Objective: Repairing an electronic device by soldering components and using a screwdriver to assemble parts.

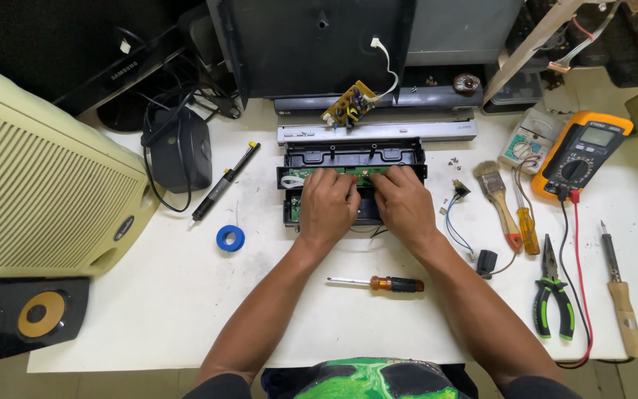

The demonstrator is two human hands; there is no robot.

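— Where are the hands?

— Both rest on the open black plastic casing (354,159) in the middle of the white table (186,295). The forearms come up from the bottom edge and converge, so the two hands lie side by side, nearly touching, backs up.

— And the left hand?

— The left hand (326,207) lies palm down over the near left part of the casing. Its fingers are curled forward and down, tips pressing at the green circuit board (359,171) inside. Whether they pinch anything I cannot tell; the tips are hidden behind the knuckles.

— The right?

— The right hand (402,201) mirrors it just to the right, fingers bent and close together, tips on the same green strip. No tool is in it; any grip on the board itself is hidden.

— What lies around the casing?

— Just nearer than the casing, an orange-handled screwdriver (378,283) lies flat between the forearms. Left of the casing are a blue roll of tape (230,238) and a black desoldering pump (224,182). Right of it lie a paintbrush (499,196), green-handled pliers (553,292) and an orange multimeter (581,154). Beyond the casing a small loose circuit board (350,104) leans against a dark unit.
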